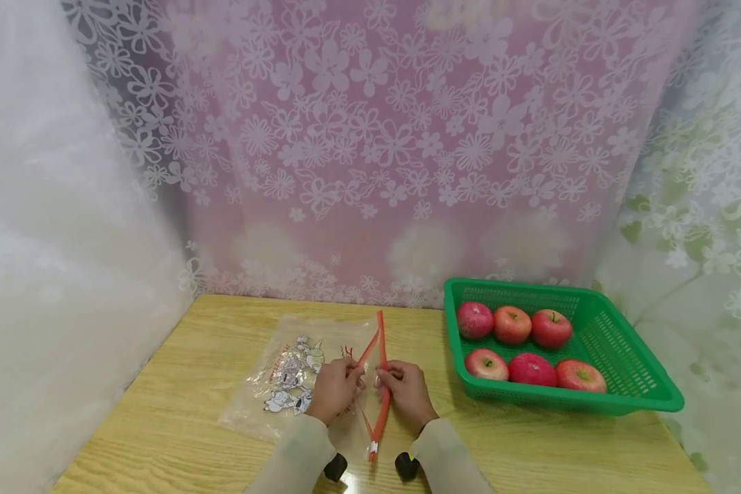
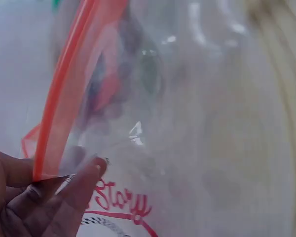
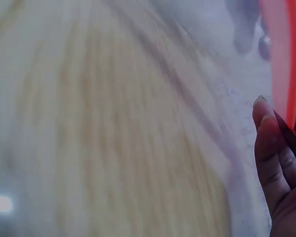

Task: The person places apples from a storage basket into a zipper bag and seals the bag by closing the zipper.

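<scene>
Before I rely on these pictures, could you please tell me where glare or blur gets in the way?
Head view: apples fairly clear, small glints on the transparent zipper bag; left wrist view: the bag hazy, bright highlights near the top; right wrist view: wooden table blurred, white glare spot at lower left.

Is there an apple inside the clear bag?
No, all six visible apples sit in the green basket, apart from the bag.
</scene>
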A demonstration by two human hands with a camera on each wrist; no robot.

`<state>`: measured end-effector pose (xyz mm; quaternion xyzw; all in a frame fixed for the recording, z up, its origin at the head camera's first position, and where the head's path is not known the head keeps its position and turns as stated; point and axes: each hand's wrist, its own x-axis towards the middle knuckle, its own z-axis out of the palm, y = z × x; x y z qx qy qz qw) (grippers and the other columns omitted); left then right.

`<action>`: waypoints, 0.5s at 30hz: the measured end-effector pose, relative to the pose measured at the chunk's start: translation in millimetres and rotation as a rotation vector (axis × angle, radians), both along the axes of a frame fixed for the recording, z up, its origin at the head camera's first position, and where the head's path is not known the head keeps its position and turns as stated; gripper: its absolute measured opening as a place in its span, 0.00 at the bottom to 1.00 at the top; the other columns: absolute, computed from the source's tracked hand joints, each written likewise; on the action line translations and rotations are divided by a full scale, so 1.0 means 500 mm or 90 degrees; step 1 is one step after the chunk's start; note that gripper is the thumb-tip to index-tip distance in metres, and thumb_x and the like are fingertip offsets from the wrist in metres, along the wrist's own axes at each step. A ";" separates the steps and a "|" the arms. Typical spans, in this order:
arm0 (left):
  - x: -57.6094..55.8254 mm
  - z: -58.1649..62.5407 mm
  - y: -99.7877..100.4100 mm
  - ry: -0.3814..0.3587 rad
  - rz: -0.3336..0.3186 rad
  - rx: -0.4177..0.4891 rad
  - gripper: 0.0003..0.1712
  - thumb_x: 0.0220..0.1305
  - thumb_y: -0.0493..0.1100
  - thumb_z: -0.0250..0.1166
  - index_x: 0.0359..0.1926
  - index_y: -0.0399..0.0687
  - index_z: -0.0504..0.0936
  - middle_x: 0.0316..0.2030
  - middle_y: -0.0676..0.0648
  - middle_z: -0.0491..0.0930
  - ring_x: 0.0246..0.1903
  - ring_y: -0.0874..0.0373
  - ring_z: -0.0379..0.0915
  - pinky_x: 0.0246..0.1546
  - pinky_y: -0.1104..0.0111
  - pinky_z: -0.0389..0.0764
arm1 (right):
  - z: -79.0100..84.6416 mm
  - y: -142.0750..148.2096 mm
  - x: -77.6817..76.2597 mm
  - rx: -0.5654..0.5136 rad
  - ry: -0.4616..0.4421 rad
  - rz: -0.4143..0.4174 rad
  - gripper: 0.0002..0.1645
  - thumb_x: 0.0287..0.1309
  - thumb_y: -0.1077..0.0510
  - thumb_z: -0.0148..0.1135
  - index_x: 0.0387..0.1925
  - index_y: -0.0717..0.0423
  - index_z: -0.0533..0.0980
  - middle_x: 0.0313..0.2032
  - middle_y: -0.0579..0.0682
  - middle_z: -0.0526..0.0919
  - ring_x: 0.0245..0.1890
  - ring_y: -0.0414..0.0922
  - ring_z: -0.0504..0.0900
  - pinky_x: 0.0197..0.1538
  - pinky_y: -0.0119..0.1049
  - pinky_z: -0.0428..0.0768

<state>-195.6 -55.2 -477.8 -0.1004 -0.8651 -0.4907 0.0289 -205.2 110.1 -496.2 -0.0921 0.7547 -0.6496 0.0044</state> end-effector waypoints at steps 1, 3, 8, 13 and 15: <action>-0.002 0.001 -0.004 -0.024 -0.003 0.054 0.10 0.70 0.37 0.57 0.37 0.33 0.80 0.23 0.46 0.82 0.20 0.60 0.78 0.18 0.70 0.76 | -0.011 0.004 -0.008 -0.001 -0.003 -0.007 0.10 0.63 0.69 0.57 0.40 0.77 0.78 0.28 0.69 0.82 0.24 0.47 0.82 0.28 0.31 0.79; -0.007 0.004 -0.010 -0.073 0.002 0.148 0.13 0.71 0.38 0.56 0.40 0.30 0.80 0.24 0.44 0.83 0.21 0.58 0.80 0.19 0.70 0.78 | -0.029 0.011 -0.020 0.003 -0.008 -0.020 0.11 0.64 0.68 0.58 0.41 0.76 0.78 0.28 0.65 0.83 0.24 0.44 0.81 0.27 0.30 0.79; -0.015 0.015 -0.024 -0.163 0.018 0.344 0.18 0.73 0.41 0.54 0.46 0.26 0.77 0.26 0.46 0.82 0.24 0.60 0.82 0.21 0.71 0.80 | -0.048 0.024 -0.029 -0.014 -0.033 -0.035 0.12 0.64 0.66 0.58 0.41 0.75 0.78 0.25 0.60 0.84 0.20 0.39 0.81 0.25 0.30 0.79; -0.015 0.033 -0.034 -0.205 0.013 0.451 0.17 0.74 0.44 0.52 0.41 0.31 0.78 0.25 0.49 0.81 0.25 0.61 0.81 0.21 0.74 0.77 | -0.056 0.038 -0.034 -0.037 -0.042 -0.038 0.11 0.64 0.68 0.57 0.40 0.77 0.77 0.23 0.58 0.83 0.19 0.39 0.80 0.23 0.31 0.79; -0.012 0.042 -0.038 -0.213 0.007 0.492 0.17 0.75 0.44 0.51 0.37 0.36 0.78 0.26 0.49 0.82 0.26 0.60 0.81 0.23 0.74 0.78 | -0.059 0.043 -0.037 -0.043 -0.058 -0.047 0.11 0.64 0.67 0.58 0.40 0.76 0.77 0.23 0.56 0.83 0.18 0.39 0.79 0.21 0.31 0.78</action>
